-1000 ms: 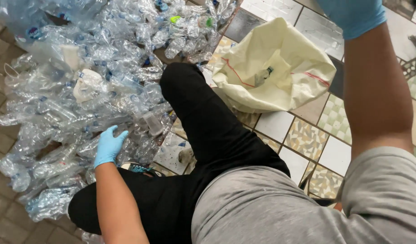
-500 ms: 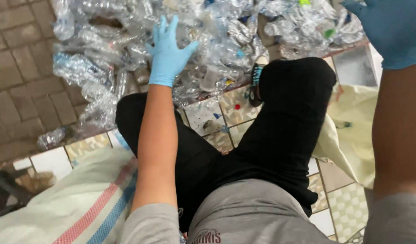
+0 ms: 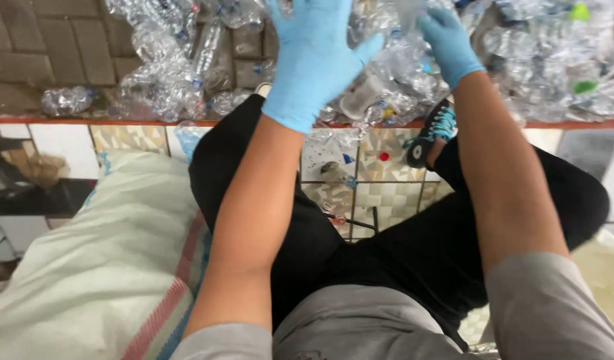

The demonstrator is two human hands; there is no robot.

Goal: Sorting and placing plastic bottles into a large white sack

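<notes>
The person sits with legs in black trousers point(image 3: 307, 247) folded on a patterned tile floor point(image 3: 380, 180), and both hands wear blue gloves. The left hand point(image 3: 317, 57) reaches out at 12 o'clock over a heap of crushed clear plastic bottles point(image 3: 180, 73); its fingers point(image 3: 290, 13) are spread wide and it grips nothing that can be seen. The right hand point(image 3: 447, 43) sits at 1 o'clock, just beside the left, its fingers bent down into the bottles; whether they pinch one cannot be told, as the tips are hidden in the clear plastic. The heap runs across the whole top from 10 o'clock to 2 o'clock, lying on grey paving past a red edge strip point(image 3: 87, 121). A lone bottle point(image 3: 67, 100) lies apart at 10 o'clock. A black shoe with teal laces point(image 3: 432, 133) rests below the right wrist. A pale woven sack with red and blue stripes point(image 3: 107, 267) lies at 8 o'clock, against the left leg.
</notes>
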